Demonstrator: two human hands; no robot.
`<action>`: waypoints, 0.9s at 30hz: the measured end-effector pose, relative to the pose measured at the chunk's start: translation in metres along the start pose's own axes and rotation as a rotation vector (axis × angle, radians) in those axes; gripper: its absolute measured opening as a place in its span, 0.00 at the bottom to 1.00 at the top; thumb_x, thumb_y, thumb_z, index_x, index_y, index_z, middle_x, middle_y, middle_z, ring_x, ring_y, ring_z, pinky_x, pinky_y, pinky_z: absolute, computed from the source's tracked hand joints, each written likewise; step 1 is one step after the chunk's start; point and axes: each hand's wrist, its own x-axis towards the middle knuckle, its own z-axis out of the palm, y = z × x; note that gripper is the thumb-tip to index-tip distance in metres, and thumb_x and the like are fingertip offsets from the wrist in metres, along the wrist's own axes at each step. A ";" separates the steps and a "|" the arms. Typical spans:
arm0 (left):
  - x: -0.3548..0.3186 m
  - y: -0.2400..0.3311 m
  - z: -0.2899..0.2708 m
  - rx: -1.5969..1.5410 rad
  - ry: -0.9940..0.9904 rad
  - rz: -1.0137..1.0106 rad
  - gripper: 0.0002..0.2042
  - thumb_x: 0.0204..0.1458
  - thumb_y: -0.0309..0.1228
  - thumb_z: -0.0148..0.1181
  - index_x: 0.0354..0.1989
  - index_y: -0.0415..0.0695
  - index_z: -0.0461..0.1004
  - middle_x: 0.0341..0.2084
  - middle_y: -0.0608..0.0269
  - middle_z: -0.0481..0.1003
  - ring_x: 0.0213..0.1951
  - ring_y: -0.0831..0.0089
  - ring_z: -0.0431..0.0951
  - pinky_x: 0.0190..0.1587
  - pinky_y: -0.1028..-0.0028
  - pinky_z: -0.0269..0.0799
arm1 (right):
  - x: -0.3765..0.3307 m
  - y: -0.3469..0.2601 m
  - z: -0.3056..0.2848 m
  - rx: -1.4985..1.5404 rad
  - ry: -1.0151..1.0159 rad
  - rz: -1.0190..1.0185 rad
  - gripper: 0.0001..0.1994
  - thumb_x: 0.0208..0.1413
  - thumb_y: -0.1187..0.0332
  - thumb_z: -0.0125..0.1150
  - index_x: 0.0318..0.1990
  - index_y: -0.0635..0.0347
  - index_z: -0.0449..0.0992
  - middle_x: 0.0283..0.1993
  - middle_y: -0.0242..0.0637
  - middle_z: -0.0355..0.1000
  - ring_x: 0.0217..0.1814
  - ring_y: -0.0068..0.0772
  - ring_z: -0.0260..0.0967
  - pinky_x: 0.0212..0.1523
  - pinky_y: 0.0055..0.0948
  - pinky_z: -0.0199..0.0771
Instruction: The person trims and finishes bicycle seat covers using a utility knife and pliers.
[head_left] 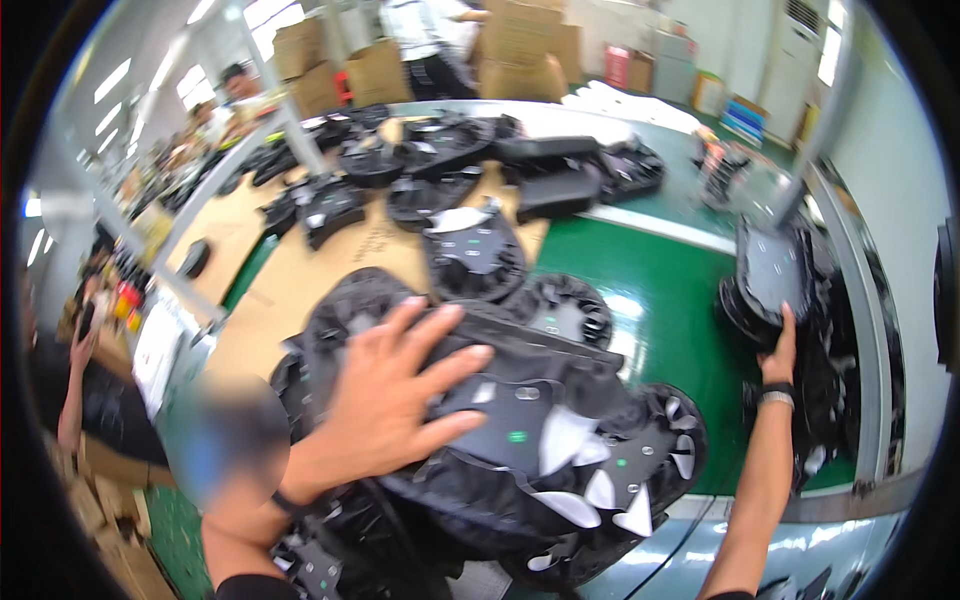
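Observation:
My left hand (392, 392) lies spread, palm down, on a large black fabric-covered padded piece (500, 425) that looks like a seat cushion turned underside up. Its dark base plate shows small slots and white tabs. At the right, my right hand (780, 350) holds the near edge of another black padded piece (775, 262), with a finger along its plate and the rest partly hidden. A smaller black piece with white flaps (655, 455) overlaps the large one at its right. Just beyond lie another padded piece (475, 255) and a round gathered one (565, 310).
Cardboard (300, 270) covers part of the green tabletop (650, 300). Several black padded pieces (430, 145) line its far side, and more are stacked at the right beside a metal frame (875, 330). A person (425, 45) stands beyond near cartons (520, 45); others are at the left.

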 end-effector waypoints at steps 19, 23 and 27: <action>-0.198 -0.138 -0.127 -1.950 0.643 -0.321 0.31 0.54 0.48 0.58 0.62 0.42 0.61 0.58 0.55 0.66 0.58 0.62 0.68 0.60 0.57 0.63 | -0.551 -0.013 0.469 -0.331 -1.086 0.071 0.33 0.47 0.58 0.71 0.56 0.65 0.62 0.53 0.40 0.68 0.53 0.29 0.66 0.56 0.27 0.64; -0.264 -0.208 -0.137 -2.078 0.961 -0.543 0.29 0.52 0.49 0.54 0.60 0.46 0.65 0.56 0.58 0.69 0.56 0.60 0.70 0.60 0.56 0.62 | -0.576 0.036 0.515 -0.662 -1.476 -0.085 0.43 0.51 0.54 0.68 0.67 0.58 0.47 0.62 0.56 0.58 0.61 0.40 0.63 0.61 0.36 0.62; -0.342 -0.284 -0.103 -2.192 1.266 -0.887 0.34 0.44 0.59 0.56 0.58 0.52 0.68 0.58 0.61 0.68 0.58 0.56 0.67 0.58 0.46 0.59 | -0.601 0.019 0.513 -0.743 -1.486 0.000 0.41 0.56 0.55 0.63 0.70 0.51 0.43 0.62 0.64 0.56 0.61 0.43 0.65 0.60 0.38 0.64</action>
